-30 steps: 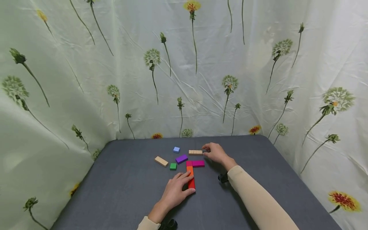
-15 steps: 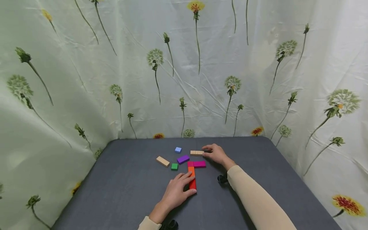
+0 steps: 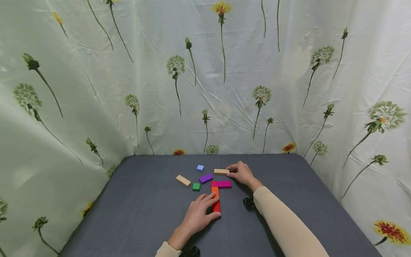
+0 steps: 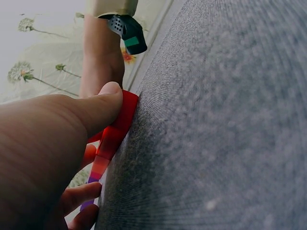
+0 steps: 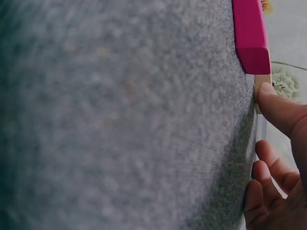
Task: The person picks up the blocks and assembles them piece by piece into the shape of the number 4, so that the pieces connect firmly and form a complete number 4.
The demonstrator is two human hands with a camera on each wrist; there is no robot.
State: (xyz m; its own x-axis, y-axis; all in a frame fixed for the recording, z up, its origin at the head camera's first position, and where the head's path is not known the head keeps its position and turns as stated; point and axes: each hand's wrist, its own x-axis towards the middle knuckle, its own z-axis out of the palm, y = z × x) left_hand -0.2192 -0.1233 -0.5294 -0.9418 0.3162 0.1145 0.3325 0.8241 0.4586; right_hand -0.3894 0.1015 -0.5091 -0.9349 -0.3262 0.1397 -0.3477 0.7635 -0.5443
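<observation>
My left hand (image 3: 199,210) lies over a column of joined blocks, its fingers across the orange block (image 3: 215,191) and its thumb at the near end of the red block (image 3: 216,207). In the left wrist view that thumb presses the red block (image 4: 125,112). A crimson block (image 3: 214,184) tops the column, and a magenta block (image 3: 224,184) extends right from it. Farther back, my right hand (image 3: 243,174) pinches the right end of a plain wooden block (image 3: 220,171) between thumb and index finger; its thumb shows against the wood (image 5: 261,81) in the right wrist view.
Left of the column lie a purple block (image 3: 206,178), a small green block (image 3: 196,186) and another wooden block (image 3: 183,180). A small blue block (image 3: 200,167) sits farther back. The dark grey table (image 3: 138,207) meets a flowered curtain (image 3: 154,89) behind and at the sides.
The right thumb and index finger have come in from just beside the wooden block's right end and now overlap it. The left hand keeps its place; the head view has shifted slightly.
</observation>
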